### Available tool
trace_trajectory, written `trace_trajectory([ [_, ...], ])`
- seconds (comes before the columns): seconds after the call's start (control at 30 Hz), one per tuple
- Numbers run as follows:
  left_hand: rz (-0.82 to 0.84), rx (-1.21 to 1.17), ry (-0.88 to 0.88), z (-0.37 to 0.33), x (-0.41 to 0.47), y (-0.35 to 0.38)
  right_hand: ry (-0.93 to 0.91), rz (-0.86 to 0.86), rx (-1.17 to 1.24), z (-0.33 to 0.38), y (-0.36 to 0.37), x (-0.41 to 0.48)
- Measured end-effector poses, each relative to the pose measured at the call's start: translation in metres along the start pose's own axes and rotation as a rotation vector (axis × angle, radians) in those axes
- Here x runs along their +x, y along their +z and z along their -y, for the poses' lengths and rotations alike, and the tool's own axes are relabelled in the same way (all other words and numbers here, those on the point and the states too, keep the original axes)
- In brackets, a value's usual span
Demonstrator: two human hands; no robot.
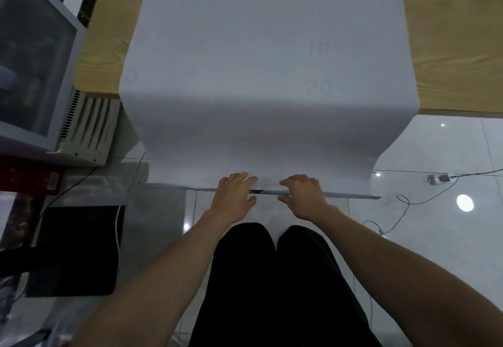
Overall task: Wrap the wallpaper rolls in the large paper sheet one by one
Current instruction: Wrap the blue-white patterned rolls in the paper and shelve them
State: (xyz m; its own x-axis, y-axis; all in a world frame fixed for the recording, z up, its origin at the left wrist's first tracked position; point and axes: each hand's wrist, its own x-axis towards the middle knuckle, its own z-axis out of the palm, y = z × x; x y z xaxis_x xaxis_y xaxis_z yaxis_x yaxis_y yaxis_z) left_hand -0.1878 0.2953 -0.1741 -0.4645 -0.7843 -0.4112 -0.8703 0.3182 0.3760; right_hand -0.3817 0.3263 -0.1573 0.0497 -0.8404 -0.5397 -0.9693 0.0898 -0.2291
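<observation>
A large white paper sheet (266,79) lies over the wooden table (457,47) and hangs down off its front edge toward me. Faint numbers show through it. At the sheet's lower edge (351,195) both hands hold the paper side by side. My left hand (235,192) has its fingers on top of the sheet and its thumb under the edge. My right hand (303,192) pinches the same edge a little to the right. A small blue mark (257,191) shows between the hands. No wallpaper roll is visible.
A grey-framed cabinet with a vent (40,74) stands at the left of the table. A black mat (79,248) and a red box (30,180) lie on the glossy tiled floor. Cables and a plug (438,179) trail at right. My black-trousered legs (275,286) are below.
</observation>
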Motion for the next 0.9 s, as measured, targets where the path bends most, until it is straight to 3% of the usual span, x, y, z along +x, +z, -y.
trace_trajectory([
  [0.17, -0.034, -0.013, 0.025, 0.008, 0.002, 0.013, -0.02, -0.017, -0.069, -0.001, 0.013, 0.009],
  [0.5, -0.242, -0.04, 0.123, 0.011, -0.01, -0.002, 0.059, -0.021, 0.186, 0.007, -0.003, -0.008],
  [0.67, -0.365, -0.038, 0.255, 0.004, -0.032, -0.028, 0.131, 0.018, 0.32, 0.012, -0.029, -0.032],
  [0.9, -0.311, -0.084, 0.32, -0.007, -0.059, -0.063, 0.144, 0.043, 0.503, 0.02, -0.07, -0.065],
])
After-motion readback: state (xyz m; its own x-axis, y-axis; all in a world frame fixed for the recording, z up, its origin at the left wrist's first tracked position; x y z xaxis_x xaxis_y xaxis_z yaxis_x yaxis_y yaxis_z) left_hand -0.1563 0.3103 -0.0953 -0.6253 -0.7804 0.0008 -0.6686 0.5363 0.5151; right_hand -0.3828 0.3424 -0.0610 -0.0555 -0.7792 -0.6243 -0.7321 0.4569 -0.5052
